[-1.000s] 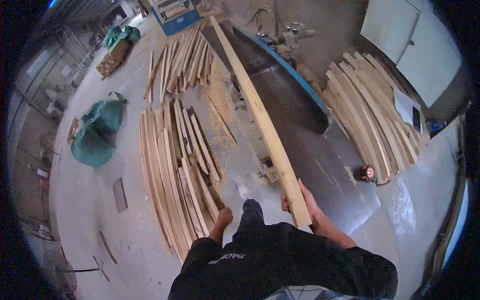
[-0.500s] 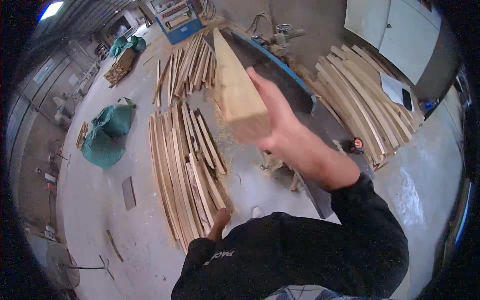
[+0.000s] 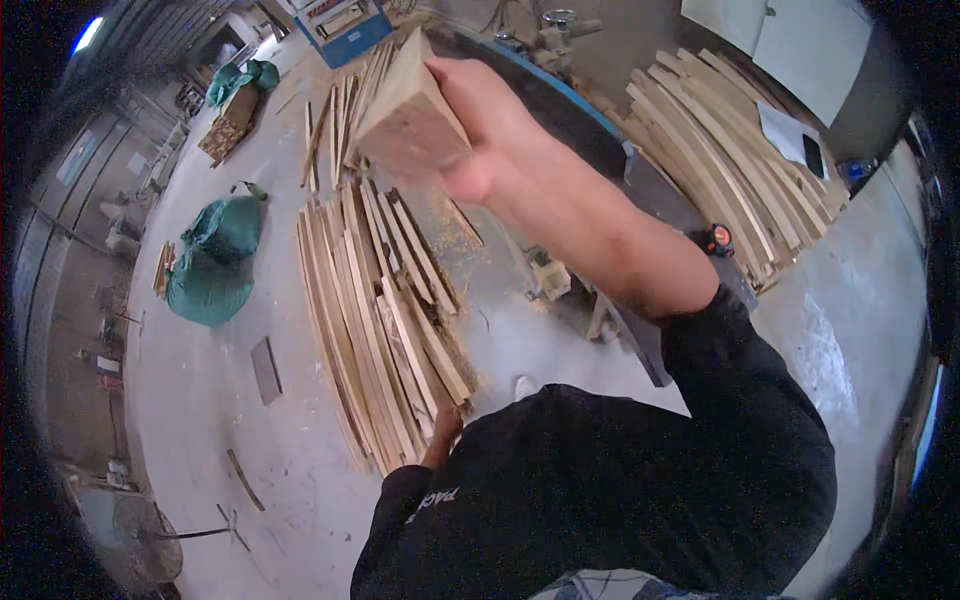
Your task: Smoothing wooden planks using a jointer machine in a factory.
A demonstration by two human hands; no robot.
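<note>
My right hand (image 3: 488,118) grips a thick wooden beam (image 3: 412,100) raised high in front of me. Its end face points toward me and its length runs away to the far side. The thumb and wrist side of the hand lie along the beam's right face; the other fingers are mostly hidden and blurred. Low by my body, my left hand (image 3: 447,424) hangs near the front end of a stack of wooden strips (image 3: 365,330). It looks small and its fingers cannot be made out, nor whether it touches the stack.
More boards (image 3: 720,150) lie on the right with a phone (image 3: 813,156) and paper on them. A tape measure (image 3: 719,240) rests on the dark machine table (image 3: 655,215). Green sacks (image 3: 212,285) sit left on the floor. A blue machine (image 3: 345,38) stands at the back.
My right hand has moved up and left with the beam, whose end now shows larger and tilted. The view has shifted slightly. My left hand stays low near the stack.
</note>
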